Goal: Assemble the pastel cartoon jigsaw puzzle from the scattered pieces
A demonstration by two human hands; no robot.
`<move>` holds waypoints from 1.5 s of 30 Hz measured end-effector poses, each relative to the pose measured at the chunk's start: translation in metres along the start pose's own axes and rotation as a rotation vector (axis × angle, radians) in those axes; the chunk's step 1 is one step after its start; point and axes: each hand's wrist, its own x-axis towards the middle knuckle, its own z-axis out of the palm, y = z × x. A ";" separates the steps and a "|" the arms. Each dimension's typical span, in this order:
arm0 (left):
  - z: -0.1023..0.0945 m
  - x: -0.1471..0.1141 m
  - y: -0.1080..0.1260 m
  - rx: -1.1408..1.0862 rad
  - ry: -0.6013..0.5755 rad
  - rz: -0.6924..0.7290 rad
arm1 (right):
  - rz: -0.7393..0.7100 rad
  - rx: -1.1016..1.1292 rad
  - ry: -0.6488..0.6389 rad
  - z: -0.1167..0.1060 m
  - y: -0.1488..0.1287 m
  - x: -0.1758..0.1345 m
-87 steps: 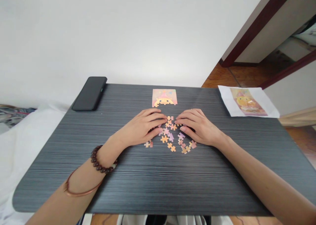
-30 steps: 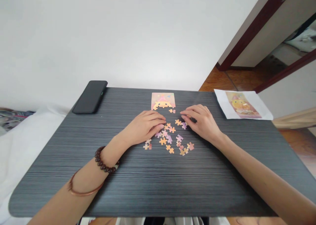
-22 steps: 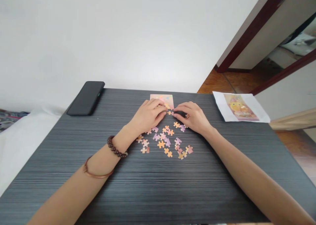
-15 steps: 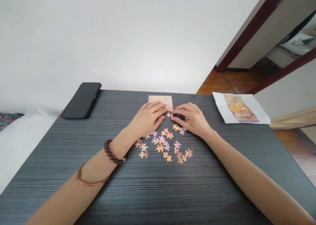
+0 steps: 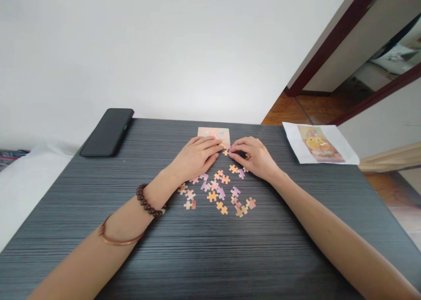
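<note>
A joined section of jigsaw puzzle (image 5: 217,132), pale pink with a few bright spots, lies near the table's back edge. My left hand (image 5: 199,155) rests over its lower left part, fingers stretched out and holding nothing, hiding some of it. At the section's lower right corner, my right hand (image 5: 251,154) pinches a small orange and pink puzzle piece (image 5: 226,152) between thumb and forefinger. Whether that piece interlocks with the section I cannot tell. Several loose puzzle pieces (image 5: 212,196), orange, pink and lilac, lie scattered between my forearms, some partly under my right hand.
On the dark wood-grain table (image 5: 204,256), a black phone (image 5: 108,132) lies at the back left. A white sheet with a printed yellow cartoon picture (image 5: 319,143) sits at the back right. Behind the table stands a white wall (image 5: 184,50).
My right thumb and forefinger have shifted slightly at the piece by the section's corner. My left hand stays on the section. The view has moved a little.
</note>
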 end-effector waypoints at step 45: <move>0.003 0.001 -0.004 -0.226 0.102 -0.091 | 0.081 0.073 0.038 -0.006 -0.007 0.003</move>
